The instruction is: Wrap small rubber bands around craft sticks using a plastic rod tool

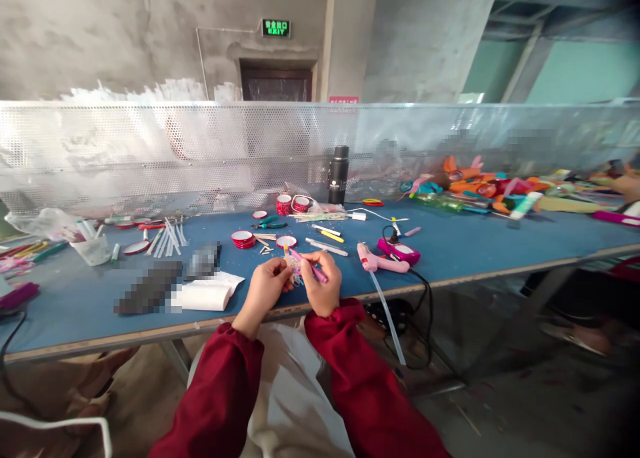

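Both hands meet just above the front edge of the blue table. My right hand (323, 281) is closed around a slim pink pen-like tool (316, 271), its tip pointing up and left toward my other hand. With fingertips pinched, my left hand (270, 281) holds a small colourful piece (297, 266), pale and multicoloured with loose loops below; its exact kind is hard to make out. Just beyond my fingers lies a round red-rimmed white tin (287, 241). White pens (327, 247) and a yellow pen (332, 235) lie to its right.
A pink glue gun (383, 261) with a long glue stick hangs over the table edge at right. White tissue (207, 293) lies left of my hands. Behind stand a black thermos (339, 176), red tins (284, 205) and a perforated metal screen (210, 155). A white cup (91, 250) holds pens.
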### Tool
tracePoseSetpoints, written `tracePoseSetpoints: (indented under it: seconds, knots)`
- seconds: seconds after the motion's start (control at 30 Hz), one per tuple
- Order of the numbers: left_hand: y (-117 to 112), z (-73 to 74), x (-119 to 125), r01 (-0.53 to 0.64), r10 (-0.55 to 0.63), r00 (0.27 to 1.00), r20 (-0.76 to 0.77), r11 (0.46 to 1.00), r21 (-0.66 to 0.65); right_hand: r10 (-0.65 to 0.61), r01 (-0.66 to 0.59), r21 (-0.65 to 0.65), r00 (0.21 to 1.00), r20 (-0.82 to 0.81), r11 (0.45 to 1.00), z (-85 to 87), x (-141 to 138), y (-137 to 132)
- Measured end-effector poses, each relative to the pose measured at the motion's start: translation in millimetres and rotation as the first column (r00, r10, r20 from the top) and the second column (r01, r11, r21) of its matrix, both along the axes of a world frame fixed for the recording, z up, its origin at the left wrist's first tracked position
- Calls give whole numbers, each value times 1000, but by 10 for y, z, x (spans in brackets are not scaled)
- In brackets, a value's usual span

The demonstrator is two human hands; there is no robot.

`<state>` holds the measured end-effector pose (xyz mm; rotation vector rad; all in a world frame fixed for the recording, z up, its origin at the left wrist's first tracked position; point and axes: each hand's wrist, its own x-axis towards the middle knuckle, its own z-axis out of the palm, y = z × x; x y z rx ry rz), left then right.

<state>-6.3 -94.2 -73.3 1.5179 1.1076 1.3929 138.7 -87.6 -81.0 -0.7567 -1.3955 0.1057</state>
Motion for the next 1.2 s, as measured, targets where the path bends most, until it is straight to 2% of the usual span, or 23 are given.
tracePoseSetpoints:
  seconds: [0.43, 0.7, 1.2]
  knots:
    - [31, -43, -29, -13, 16, 997, -78, 999, 39, -47, 41, 64, 993, 104, 997, 14, -8, -28]
    - [44, -57, -20, -21, 22, 999, -48, 1000, 19, -63, 54, 79, 991, 122, 995, 33, -4, -31]
    - [67, -81, -58, -30, 35, 992, -117, 999, 46, -54, 47, 62, 993, 105, 997, 49, -10, -55]
